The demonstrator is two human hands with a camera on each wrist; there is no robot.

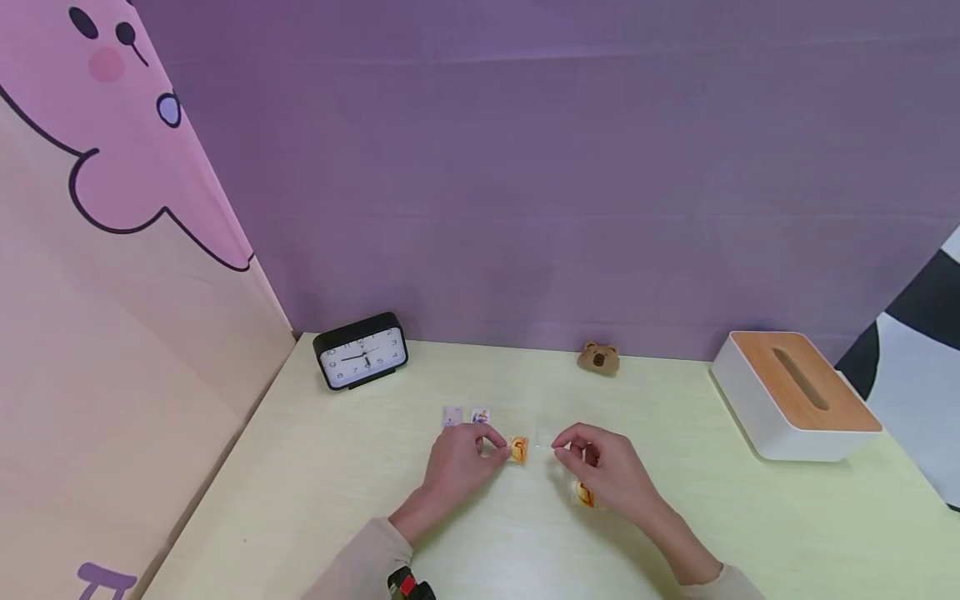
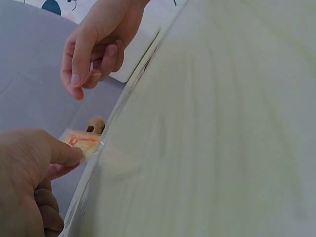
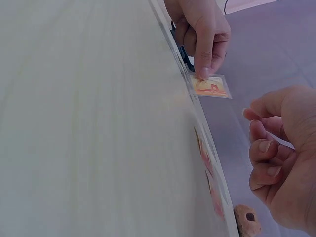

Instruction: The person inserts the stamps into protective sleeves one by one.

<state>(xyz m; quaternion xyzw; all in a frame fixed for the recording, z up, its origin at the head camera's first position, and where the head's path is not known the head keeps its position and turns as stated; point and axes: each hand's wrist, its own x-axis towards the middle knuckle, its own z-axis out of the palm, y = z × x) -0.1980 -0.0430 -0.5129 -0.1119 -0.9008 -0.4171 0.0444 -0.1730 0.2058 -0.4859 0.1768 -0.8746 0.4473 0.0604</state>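
Note:
My left hand (image 1: 463,457) pinches a small yellow-and-orange card (image 1: 518,450) by its edge, between thumb and forefinger. In the right wrist view that card (image 3: 211,87) shows a clear margin around its print. Facing it across a gap is my right hand (image 1: 603,462), with thumb and forefinger tips close together and the other fingers loosely curled. Nothing shows between those fingertips in either wrist view. A faint clear square (image 1: 543,431) appears beside the right fingertips in the head view. Another yellow-and-orange card (image 1: 584,493) is partly hidden under the right hand.
Two small pale printed cards (image 1: 467,416) lie just beyond the left hand. A black alarm clock (image 1: 363,354) stands at the back left. Near the back edge sits a small brown bear-head figure (image 1: 599,358). A white tissue box (image 1: 795,396) with a wooden lid stands at right.

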